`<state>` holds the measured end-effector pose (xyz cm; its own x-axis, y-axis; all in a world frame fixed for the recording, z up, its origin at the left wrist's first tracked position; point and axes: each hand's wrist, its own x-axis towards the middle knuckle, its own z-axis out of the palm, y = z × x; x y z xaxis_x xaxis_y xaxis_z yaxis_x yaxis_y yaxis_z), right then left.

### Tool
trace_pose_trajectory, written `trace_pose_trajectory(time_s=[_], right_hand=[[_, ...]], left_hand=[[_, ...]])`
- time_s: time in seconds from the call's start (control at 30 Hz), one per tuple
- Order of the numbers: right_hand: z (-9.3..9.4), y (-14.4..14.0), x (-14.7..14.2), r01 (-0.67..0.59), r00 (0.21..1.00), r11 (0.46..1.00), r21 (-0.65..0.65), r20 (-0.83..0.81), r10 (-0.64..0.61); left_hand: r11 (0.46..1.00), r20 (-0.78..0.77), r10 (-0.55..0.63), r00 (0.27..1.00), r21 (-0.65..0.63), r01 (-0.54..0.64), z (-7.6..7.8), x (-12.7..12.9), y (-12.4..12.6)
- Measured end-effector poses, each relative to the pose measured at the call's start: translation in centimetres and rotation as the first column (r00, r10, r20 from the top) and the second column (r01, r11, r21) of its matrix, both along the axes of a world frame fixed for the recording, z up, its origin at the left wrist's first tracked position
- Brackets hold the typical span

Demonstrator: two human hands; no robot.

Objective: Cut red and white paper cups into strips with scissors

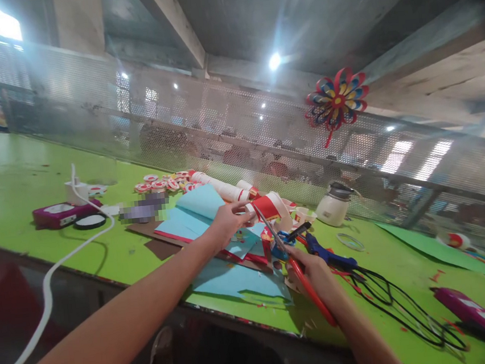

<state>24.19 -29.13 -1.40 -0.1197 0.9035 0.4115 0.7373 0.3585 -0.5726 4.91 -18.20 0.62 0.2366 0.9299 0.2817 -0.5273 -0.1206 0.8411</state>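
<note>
A: What is held in the left hand (pixel 229 223)?

B: A red-and-white paper cup (pixel 270 205). It is pinched at its left end, with fingers and thumb closed on it, and is held on its side above the green table (pixel 116 257), just past the sheets of blue paper (pixel 199 204).

A: And in the right hand (pixel 313 268)?

B: Red-handled scissors (pixel 310 290). The handles are wrapped by the fingers, and the blades are brought up to the cup. How wide they are parted cannot be told.

A: How far has the cutting been taken?

B: It is judged to be at an early point. The red band is seen largely whole, and no clear slit can be made out, so most of this 1 cup seems left uncut.

A: Is anything finished?

B: A pile of round red-and-white pieces (pixel 157 184) is seen farther left, apparently already cut. Beyond the blue paper, a long stack of cups (pixel 219 187) is left lying, seemingly untouched.
</note>
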Motion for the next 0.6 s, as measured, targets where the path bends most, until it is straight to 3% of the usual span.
trace_pose_trajectory(time_s=[0.27,0.5,0.6], right_hand=[[-0.05,-0.05,0.07,-0.003,0.997,1.0,-0.018,0.074,0.004],[0.01,0.16,0.08,-0.014,0.998,1.0,0.012,0.058,0.014],[0.13,0.0,-0.07,-0.003,1.0,1.0,0.009,0.004,0.003]], left_hand=[[0.995,-0.096,0.076,0.992,0.072,-0.069,0.11,0.0,-0.31],[0.999,-0.013,-0.031,0.999,0.015,0.031,0.29,-0.07,-0.4],[1.0,-0.021,0.002,1.0,0.02,-0.002,0.27,-0.1,-0.35]])
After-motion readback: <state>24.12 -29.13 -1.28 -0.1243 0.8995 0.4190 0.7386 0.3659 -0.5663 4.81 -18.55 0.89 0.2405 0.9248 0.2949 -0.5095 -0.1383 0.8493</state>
